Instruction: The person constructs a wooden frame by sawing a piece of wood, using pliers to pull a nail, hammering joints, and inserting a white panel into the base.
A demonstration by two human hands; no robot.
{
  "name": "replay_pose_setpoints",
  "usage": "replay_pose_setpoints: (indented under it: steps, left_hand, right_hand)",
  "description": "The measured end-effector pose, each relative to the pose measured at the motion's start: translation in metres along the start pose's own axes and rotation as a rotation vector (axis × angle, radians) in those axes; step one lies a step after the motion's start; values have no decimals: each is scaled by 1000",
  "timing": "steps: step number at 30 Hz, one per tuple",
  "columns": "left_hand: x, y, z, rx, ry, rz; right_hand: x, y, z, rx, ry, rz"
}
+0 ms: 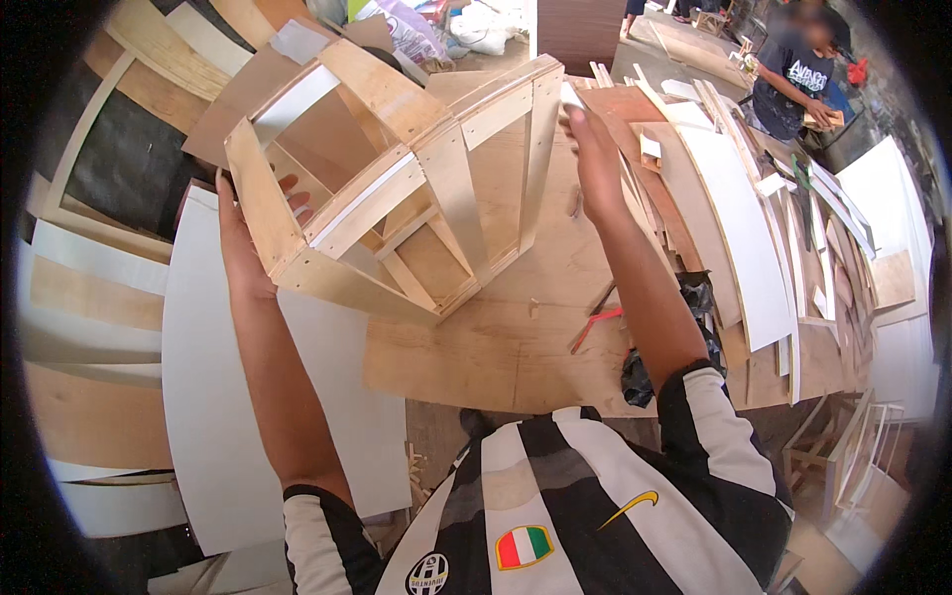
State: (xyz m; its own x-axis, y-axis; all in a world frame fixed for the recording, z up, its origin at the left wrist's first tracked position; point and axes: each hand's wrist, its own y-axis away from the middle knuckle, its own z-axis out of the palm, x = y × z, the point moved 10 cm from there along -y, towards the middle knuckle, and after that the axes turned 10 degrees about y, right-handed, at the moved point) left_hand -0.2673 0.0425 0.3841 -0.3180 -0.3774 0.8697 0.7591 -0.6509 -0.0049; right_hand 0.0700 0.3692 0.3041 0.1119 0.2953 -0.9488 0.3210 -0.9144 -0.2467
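The striped black-and-white shirt (570,496) bears 1 tricolour shield (524,546) and 1 yellow curved mark (628,510).

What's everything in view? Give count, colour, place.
Wooden frame: one, pale, over worktable
Worktable: one, light brown, centre
Large panel: one, white, left
Curved boards: several, brown and white, far left
Boards: many, white and brown, right
Red tool: one, red, on worktable
Plastic: one bundle, black, worktable's right
Slatted frames: some, pale, lower right
Sacks: at least two, white and purple, top
Upright panel: one, brown, top
Co-workers: at least one, dark-shirted, upper right
Striped shirt: one, black and white, bottom
Left fingers: several, frame's left end
Right fingers: count unclear, frame's right end
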Motion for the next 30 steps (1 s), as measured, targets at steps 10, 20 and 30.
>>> replay_pose_setpoints:
  steps: [10, 20, 30]
  left_hand:
    - [9, -28, -8, 79, 5, 38]
    - [13, -24, -7, 54, -64, 68]
    - [-13, -14, 8, -67, 241, 36]
  right_hand:
    - [-88, -21, 21, 8, -160, 44]
    - [-66, -47, 49, 13, -501, 150]
    - [-108, -88, 32, -2, -558, 8]
